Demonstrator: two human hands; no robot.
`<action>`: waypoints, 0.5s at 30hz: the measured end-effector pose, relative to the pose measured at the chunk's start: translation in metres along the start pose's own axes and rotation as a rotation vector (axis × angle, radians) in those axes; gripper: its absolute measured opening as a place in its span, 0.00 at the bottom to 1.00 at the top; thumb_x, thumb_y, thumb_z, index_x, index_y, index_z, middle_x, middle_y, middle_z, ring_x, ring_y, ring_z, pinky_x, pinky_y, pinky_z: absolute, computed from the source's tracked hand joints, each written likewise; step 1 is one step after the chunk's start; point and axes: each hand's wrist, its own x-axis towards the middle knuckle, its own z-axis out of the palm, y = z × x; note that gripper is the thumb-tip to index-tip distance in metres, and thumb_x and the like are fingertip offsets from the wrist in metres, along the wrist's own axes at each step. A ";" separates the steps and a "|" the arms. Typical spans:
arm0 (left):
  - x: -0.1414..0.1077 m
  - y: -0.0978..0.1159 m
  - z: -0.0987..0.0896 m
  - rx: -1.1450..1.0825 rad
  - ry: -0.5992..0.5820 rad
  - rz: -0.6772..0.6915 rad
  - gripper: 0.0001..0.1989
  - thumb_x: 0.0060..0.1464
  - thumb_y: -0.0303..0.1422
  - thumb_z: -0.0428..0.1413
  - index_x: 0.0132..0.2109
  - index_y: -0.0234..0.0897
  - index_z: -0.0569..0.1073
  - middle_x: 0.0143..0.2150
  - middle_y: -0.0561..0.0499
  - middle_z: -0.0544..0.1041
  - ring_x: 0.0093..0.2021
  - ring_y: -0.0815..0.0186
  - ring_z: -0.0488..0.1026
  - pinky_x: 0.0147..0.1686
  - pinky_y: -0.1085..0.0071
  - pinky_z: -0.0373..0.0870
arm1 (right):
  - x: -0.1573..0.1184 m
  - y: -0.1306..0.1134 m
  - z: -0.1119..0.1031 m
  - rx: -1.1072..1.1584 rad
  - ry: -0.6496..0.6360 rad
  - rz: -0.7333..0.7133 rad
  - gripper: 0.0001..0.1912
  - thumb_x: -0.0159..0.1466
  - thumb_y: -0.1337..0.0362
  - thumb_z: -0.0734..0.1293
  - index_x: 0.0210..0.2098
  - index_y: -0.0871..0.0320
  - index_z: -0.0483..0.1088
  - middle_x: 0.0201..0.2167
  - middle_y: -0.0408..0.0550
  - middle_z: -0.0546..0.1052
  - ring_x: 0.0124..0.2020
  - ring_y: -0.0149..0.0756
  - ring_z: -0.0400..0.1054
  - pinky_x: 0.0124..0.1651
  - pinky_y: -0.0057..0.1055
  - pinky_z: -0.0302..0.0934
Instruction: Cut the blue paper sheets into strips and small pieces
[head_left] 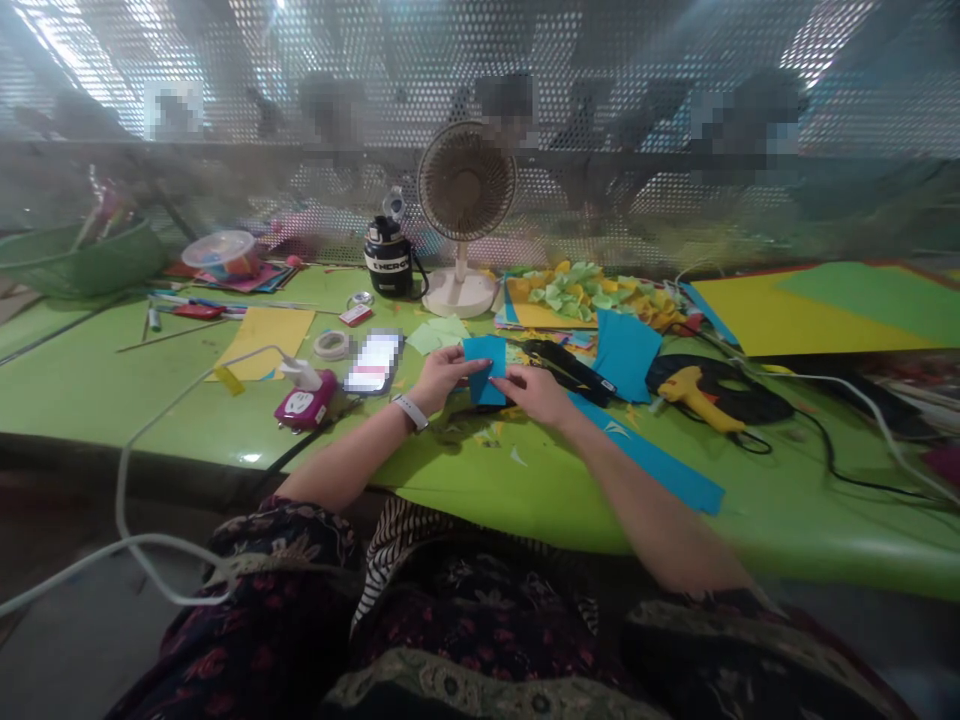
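The left hand [448, 378] and right hand [534, 393] both pinch a small blue paper [484, 368] near the middle of the green surface [90, 390]. A heap of cut paper bits [577, 295] lies toward the far edge, and a long blue strip [652, 457] lies uncut near the front edge.

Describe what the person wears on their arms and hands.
Both forearms are bare, and the left hand and right hand are gloveless. A white watch-style band circles the left wrist. The dark sleeves carry a pinkish floral print.

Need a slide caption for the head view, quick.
Left hand and right hand hold a blue paper piece over a green table.
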 end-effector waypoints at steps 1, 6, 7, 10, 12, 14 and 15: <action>0.000 0.000 0.000 0.003 0.008 0.007 0.26 0.28 0.42 0.79 0.33 0.35 0.78 0.32 0.51 0.82 0.28 0.69 0.75 0.28 0.74 0.70 | 0.001 0.001 0.001 0.024 0.007 0.003 0.26 0.66 0.41 0.62 0.22 0.53 0.59 0.21 0.42 0.66 0.27 0.35 0.61 0.35 0.33 0.56; 0.002 0.005 -0.003 -0.001 0.094 0.032 0.27 0.28 0.44 0.78 0.32 0.34 0.77 0.30 0.53 0.80 0.27 0.72 0.73 0.26 0.76 0.69 | 0.009 0.012 -0.006 0.060 0.045 0.145 0.20 0.65 0.51 0.63 0.20 0.53 0.61 0.18 0.43 0.70 0.25 0.36 0.64 0.33 0.33 0.57; 0.003 0.007 -0.004 -0.007 0.112 0.031 0.27 0.28 0.44 0.78 0.33 0.34 0.78 0.30 0.53 0.80 0.27 0.72 0.74 0.26 0.76 0.69 | 0.010 0.015 -0.008 0.019 0.056 0.176 0.20 0.65 0.53 0.63 0.20 0.53 0.62 0.18 0.44 0.71 0.25 0.37 0.65 0.33 0.33 0.56; 0.003 0.012 -0.004 -0.022 0.144 0.016 0.27 0.28 0.42 0.78 0.34 0.34 0.78 0.30 0.53 0.79 0.27 0.71 0.74 0.27 0.76 0.70 | 0.013 0.022 -0.011 -0.213 0.109 0.240 0.19 0.66 0.55 0.64 0.20 0.54 0.65 0.21 0.48 0.75 0.27 0.40 0.69 0.32 0.33 0.55; 0.002 0.014 -0.004 -0.032 0.138 -0.005 0.26 0.29 0.41 0.78 0.33 0.35 0.77 0.29 0.54 0.79 0.27 0.72 0.74 0.27 0.76 0.70 | 0.012 0.024 -0.013 -0.372 0.140 0.289 0.17 0.66 0.54 0.66 0.24 0.55 0.70 0.25 0.51 0.78 0.30 0.43 0.72 0.32 0.34 0.56; 0.001 0.013 -0.003 -0.041 0.121 -0.026 0.25 0.30 0.40 0.78 0.32 0.34 0.77 0.27 0.55 0.78 0.25 0.73 0.72 0.26 0.77 0.69 | 0.011 0.025 -0.013 -0.445 0.187 0.292 0.13 0.66 0.54 0.68 0.34 0.56 0.76 0.31 0.53 0.80 0.33 0.46 0.74 0.33 0.35 0.60; 0.001 0.012 -0.002 -0.044 0.113 -0.037 0.24 0.31 0.40 0.78 0.32 0.34 0.76 0.27 0.55 0.77 0.24 0.74 0.72 0.25 0.77 0.68 | 0.010 0.025 -0.013 -0.444 0.218 0.240 0.12 0.66 0.55 0.68 0.41 0.56 0.78 0.35 0.53 0.81 0.35 0.47 0.75 0.35 0.36 0.62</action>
